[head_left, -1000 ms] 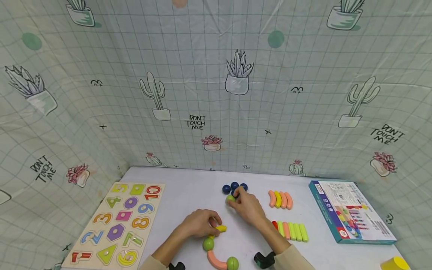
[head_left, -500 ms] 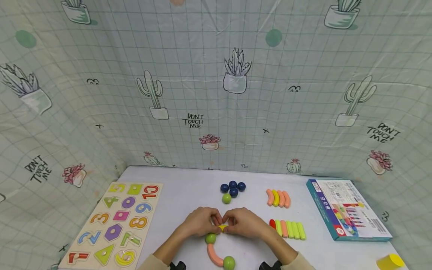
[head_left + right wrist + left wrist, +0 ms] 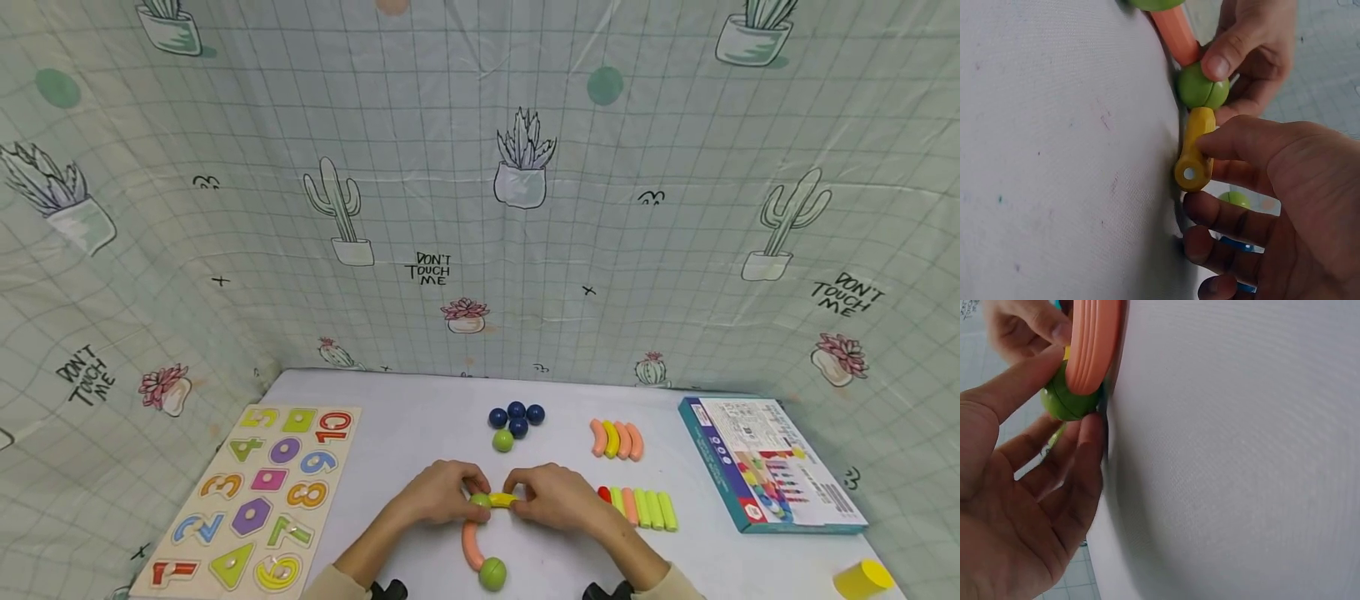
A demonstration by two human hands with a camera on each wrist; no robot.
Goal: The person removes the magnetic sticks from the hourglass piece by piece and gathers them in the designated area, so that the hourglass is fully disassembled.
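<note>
On the white table lies a toy chain: a green ball [image 3: 492,573], an orange curved piece [image 3: 471,546], a second green ball [image 3: 480,500] and a yellow stick [image 3: 501,500]. My left hand [image 3: 468,492] pinches that second green ball [image 3: 1069,400] where the orange piece [image 3: 1091,344] meets it. My right hand [image 3: 521,493] pinches the yellow stick [image 3: 1194,153], whose far end touches the green ball [image 3: 1202,86]. The stick's open end faces the right wrist camera.
Behind the hands sit three dark blue balls [image 3: 516,417] and a loose green ball [image 3: 502,441]. Curved pieces [image 3: 617,439] and straight sticks [image 3: 637,507] lie to the right, then a box [image 3: 768,462] and a yellow cup [image 3: 862,579]. A number puzzle board [image 3: 258,492] lies left.
My right hand left the ball cluster and came back to take the yellow stick. The stick now lies level against the green ball, and the chain has shifted slightly right.
</note>
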